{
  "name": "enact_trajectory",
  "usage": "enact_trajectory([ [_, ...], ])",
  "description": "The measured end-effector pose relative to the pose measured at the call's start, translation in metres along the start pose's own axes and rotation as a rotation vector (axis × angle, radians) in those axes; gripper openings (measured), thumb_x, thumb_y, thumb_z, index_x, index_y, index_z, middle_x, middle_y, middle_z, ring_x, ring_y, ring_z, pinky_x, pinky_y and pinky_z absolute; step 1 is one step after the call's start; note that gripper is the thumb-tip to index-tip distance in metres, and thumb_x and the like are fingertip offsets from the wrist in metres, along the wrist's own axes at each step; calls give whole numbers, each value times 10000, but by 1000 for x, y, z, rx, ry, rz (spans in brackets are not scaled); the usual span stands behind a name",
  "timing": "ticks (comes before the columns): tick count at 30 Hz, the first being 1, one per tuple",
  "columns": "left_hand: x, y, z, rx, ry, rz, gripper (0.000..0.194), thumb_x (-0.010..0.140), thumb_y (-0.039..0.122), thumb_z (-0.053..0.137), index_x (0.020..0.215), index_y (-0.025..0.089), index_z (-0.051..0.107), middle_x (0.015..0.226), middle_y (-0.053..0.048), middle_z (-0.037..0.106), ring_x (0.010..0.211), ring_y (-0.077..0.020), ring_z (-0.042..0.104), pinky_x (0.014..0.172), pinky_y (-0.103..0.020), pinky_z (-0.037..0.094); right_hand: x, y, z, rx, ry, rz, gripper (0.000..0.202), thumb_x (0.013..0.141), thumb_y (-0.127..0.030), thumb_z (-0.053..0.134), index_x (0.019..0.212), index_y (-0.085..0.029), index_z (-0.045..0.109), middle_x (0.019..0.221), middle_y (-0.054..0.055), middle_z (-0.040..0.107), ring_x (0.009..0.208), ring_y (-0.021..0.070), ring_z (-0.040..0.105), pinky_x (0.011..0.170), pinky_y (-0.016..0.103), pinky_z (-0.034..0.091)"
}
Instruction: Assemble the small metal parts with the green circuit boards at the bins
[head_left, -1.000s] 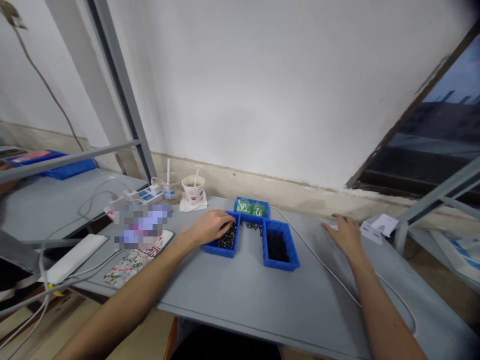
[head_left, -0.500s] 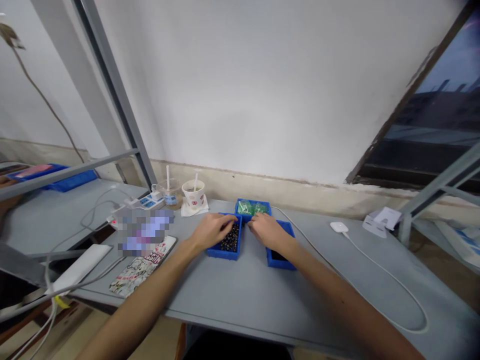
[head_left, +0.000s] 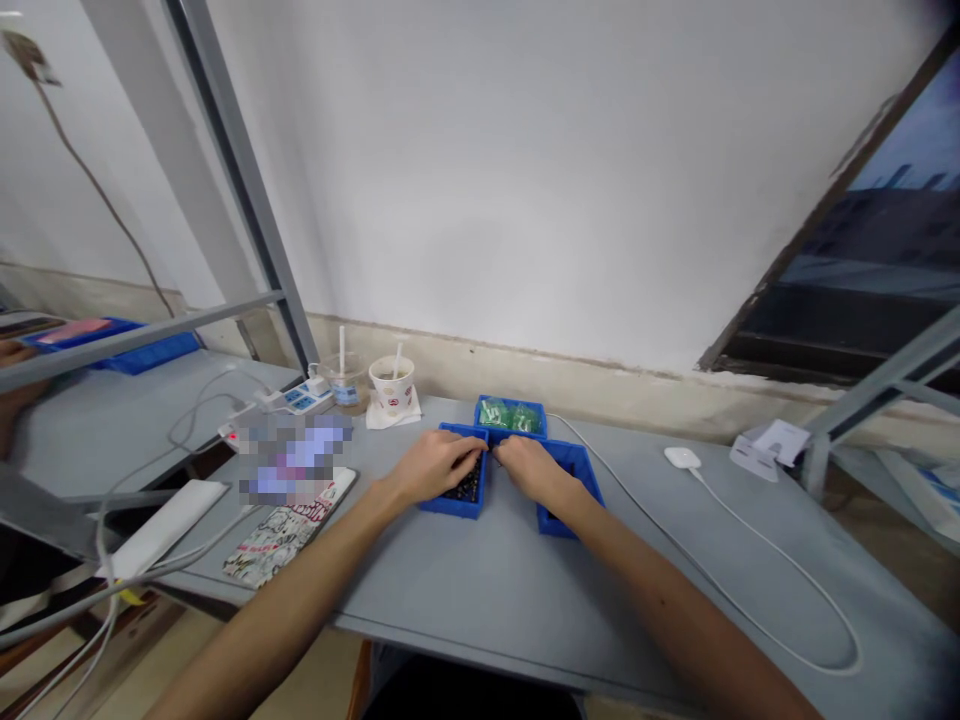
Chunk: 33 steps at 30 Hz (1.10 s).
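Desk (head_left: 480,580) against a white wall, window (head_left: 870,250) at right, bears the left blue bin (head_left: 454,508) of small dark parts (head_left: 469,487), beneath the left hand (head_left: 431,467), whose bent fingertips nearly meet the right's (head_left: 529,468), grip unclear; lettering on a patterned case (head_left: 281,535), left of that bin, is illegible.

Apparently a workshop, parts bins (head_left: 452,508)
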<state>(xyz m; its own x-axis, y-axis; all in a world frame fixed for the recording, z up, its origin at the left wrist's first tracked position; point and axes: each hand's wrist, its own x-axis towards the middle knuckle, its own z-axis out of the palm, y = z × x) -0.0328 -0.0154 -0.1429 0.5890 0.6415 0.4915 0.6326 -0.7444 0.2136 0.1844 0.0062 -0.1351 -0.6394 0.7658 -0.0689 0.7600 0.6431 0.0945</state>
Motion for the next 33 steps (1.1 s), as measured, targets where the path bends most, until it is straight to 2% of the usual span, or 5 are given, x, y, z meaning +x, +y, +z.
enact_trajectory([
  [7,1,3,1,21,18,-19,267,1032,263,484,1172,216,707,952,-49,778,828,-190,724,790,-292,535,-3,8,-7,9,130,-7,237,922,-34,507,1015,-150,691,1017,124,723,990,244,666,819,310,442],
  [12,4,12,0,65,32,-44,287,1052,310,470,1251,214,653,1048,-67,768,880,-206,725,806,-308,532,-13,11,-8,85,421,-43,162,960,-87,525,962,-158,670,939,88,699,931,238,632,825,335,468],
  [19,16,28,-1,142,-27,41,268,1061,343,450,1132,201,666,889,-47,733,827,-195,702,772,-291,502,-41,-1,10,178,842,-81,146,956,-87,541,1010,-174,646,908,70,694,866,232,619,822,366,500],
  [26,31,33,3,205,-38,96,262,1050,337,453,1049,210,682,845,-34,717,775,-189,684,728,-294,476,-49,0,10,160,954,-99,129,966,-94,549,1012,-172,641,902,66,696,849,226,623,807,370,511],
  [33,16,29,1,112,55,159,243,1029,257,454,1047,175,681,778,-33,697,705,-174,651,719,-308,477,-50,-17,8,180,995,-171,98,987,-125,566,1033,-165,642,923,73,714,858,218,630,826,368,510],
])
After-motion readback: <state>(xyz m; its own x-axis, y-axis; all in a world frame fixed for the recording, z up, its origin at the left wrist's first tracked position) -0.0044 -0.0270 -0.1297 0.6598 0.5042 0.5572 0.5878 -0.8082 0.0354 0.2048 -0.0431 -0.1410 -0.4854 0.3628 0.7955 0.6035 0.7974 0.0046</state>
